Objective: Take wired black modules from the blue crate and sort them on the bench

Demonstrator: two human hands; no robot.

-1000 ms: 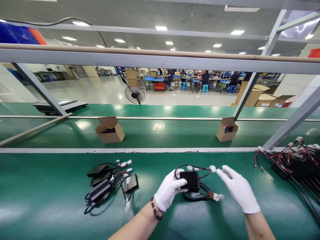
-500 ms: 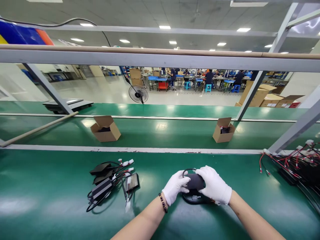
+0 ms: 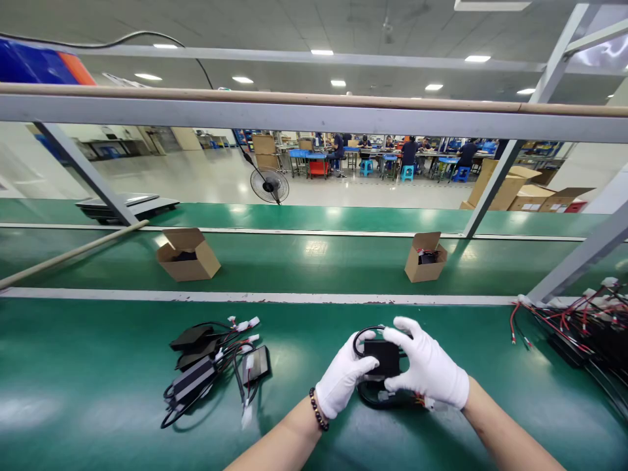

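Note:
My left hand (image 3: 346, 373), in a white glove, is closed on the left end of a black rectangular device (image 3: 383, 356) with a looped black cable. White-gloved too, my right hand (image 3: 429, 363) has its thumb and fingers spread around the device's right end; whether the fingertips touch it I cannot tell. Below the device, close to the green tabletop, lie a dark cable coil (image 3: 377, 396) and small connectors, partly hidden by my hands. Left of my hands rests a pile of similar black devices (image 3: 196, 379) with cables and white plugs.
Two open cardboard boxes (image 3: 191, 258) (image 3: 426, 258) with dark items inside stand on the green strip beyond the white ledge (image 3: 294, 297). A tangle of black and red wires (image 3: 583, 327) lies at the right. Metal frame bars (image 3: 314, 118) cross ahead; people sit at benches far behind.
My right hand's fingers have spread and loosened around the device, which has turned so a flatter face shows. My left hand still holds it. The view has shifted slightly.

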